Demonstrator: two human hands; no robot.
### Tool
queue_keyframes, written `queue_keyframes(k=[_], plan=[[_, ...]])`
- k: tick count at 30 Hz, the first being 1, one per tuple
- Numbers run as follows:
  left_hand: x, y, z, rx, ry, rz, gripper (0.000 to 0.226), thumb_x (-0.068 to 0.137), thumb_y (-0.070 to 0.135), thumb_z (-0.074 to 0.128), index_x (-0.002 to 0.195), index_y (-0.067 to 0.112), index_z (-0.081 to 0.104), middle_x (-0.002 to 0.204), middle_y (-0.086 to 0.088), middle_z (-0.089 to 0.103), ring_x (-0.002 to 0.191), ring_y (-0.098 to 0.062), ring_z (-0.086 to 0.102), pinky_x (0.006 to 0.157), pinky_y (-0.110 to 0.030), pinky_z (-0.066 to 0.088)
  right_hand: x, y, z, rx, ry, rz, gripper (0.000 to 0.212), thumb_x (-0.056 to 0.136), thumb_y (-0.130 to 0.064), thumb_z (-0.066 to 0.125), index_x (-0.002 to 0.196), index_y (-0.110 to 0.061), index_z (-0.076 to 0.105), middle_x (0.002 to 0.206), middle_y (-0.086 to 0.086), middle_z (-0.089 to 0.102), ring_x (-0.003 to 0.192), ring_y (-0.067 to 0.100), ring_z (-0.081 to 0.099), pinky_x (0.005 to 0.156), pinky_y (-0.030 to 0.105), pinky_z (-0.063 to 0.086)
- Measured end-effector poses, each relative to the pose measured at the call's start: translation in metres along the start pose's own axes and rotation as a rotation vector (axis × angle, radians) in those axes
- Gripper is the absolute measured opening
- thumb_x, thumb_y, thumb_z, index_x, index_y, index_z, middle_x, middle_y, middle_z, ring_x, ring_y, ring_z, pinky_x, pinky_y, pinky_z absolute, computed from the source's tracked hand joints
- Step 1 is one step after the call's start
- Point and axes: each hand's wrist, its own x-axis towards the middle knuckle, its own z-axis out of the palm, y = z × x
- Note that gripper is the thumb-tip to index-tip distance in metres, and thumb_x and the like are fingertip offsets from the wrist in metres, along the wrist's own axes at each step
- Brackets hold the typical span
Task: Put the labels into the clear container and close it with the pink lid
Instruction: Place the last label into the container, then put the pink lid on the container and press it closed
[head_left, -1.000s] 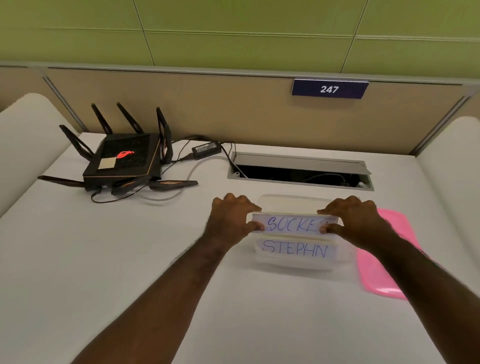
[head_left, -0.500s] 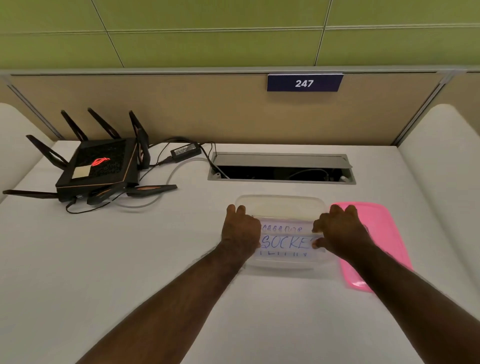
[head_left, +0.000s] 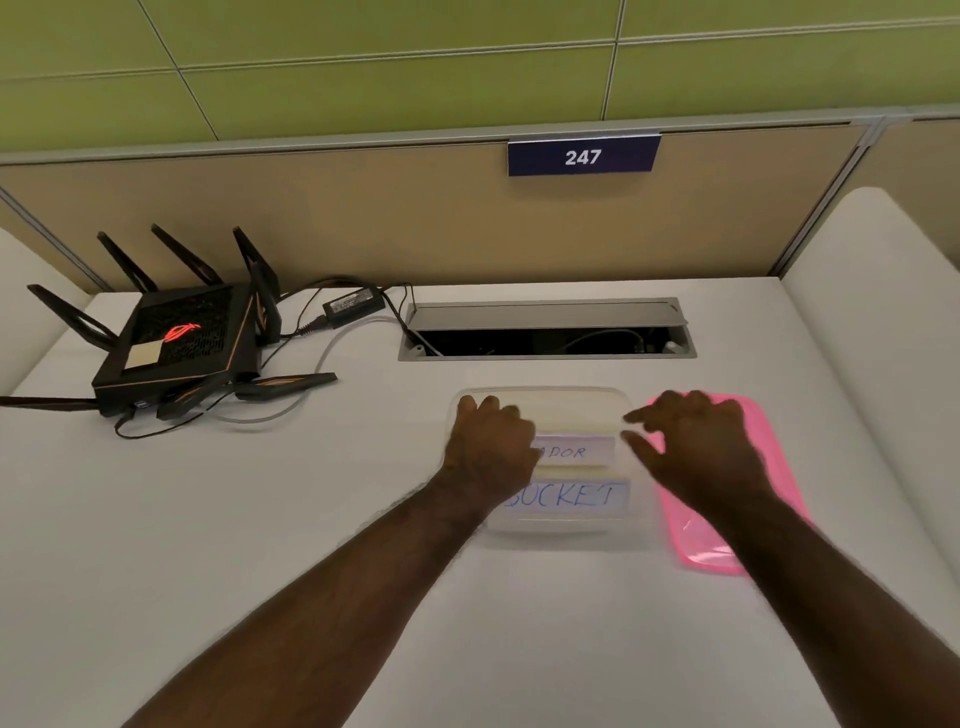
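Observation:
A clear container (head_left: 550, 402) sits on the white desk in front of me, with paper labels lying inside. One label reads "BUCKET" (head_left: 571, 496); another behind it ends in "ADOR" (head_left: 574, 451). My left hand (head_left: 491, 441) rests over the container's left side, fingers curled on its far left rim, covering the labels' left ends. My right hand (head_left: 696, 447) hovers at the container's right edge with fingers spread and nothing in it. The pink lid (head_left: 769, 457) lies flat on the desk just right of the container, partly under my right hand and forearm.
A black router (head_left: 176, 348) with antennas and cables stands at the back left. An open cable hatch (head_left: 545, 332) is set in the desk behind the container. A beige partition with a "247" sign (head_left: 583, 156) closes the back; white padded dividers flank both sides.
The "BUCKET" label was held between both hands above the container; it now lies inside. My right hand has let go and shifted right, toward the pink lid.

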Motion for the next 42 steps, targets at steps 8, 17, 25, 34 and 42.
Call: queue_keyframes(k=[8,17,25,34,42], plan=[[0.022,0.102,-0.010,-0.058,0.252,0.351,0.027,0.086,0.034,0.053,0.102,0.017,0.067,0.113,-0.005,0.064,0.095,-0.028,0.054,0.080,-0.040,0.037,-0.056,0.092,0.015,0.058,-0.038,0.612,0.040,0.085,-0.035,0.063,0.123,-0.023,0.061,0.116,0.015,0.061,0.101,0.040,0.058,0.088,0.050,0.041],[-0.004,0.199,0.039,0.226,-0.229,0.581,0.008,0.073,0.031,0.068,0.077,0.026,0.073,0.082,0.008,0.072,0.079,-0.015,0.061,0.089,-0.038,0.049,-0.112,0.109,0.060,0.045,-0.157,0.870,0.040,0.088,-0.041,0.052,0.116,-0.013,0.052,0.102,0.016,0.059,0.091,0.038,0.058,0.084,0.050,0.045],[-0.011,0.205,0.051,0.131,-0.134,0.512,0.007,0.065,0.024,0.073,0.069,0.023,0.068,0.068,0.007,0.065,0.066,-0.016,0.058,0.078,-0.033,0.049,-0.114,0.122,0.053,0.136,-0.195,0.933,0.022,0.089,-0.026,0.042,0.090,-0.019,0.062,0.088,0.008,0.064,0.083,0.031,0.060,0.086,0.042,0.042],[0.008,0.192,0.002,-0.470,0.303,0.261,0.011,0.089,0.024,0.057,0.091,0.013,0.055,0.086,-0.007,0.059,0.069,-0.027,0.057,0.055,-0.034,0.041,-0.096,0.138,-0.035,1.018,0.193,0.803,0.052,0.078,-0.072,0.050,0.087,-0.025,0.072,0.084,-0.001,0.073,0.061,0.011,0.065,0.054,0.026,0.045],[-0.008,0.099,-0.054,-1.481,0.076,-0.244,0.013,0.088,0.007,0.065,0.081,0.014,0.057,0.073,-0.004,0.064,0.058,-0.012,0.068,0.060,-0.027,0.052,-0.051,0.092,-0.018,0.965,0.235,0.762,0.061,0.091,-0.029,0.062,0.144,-0.013,0.038,0.139,0.014,0.050,0.102,0.021,0.054,0.086,0.035,0.042]])
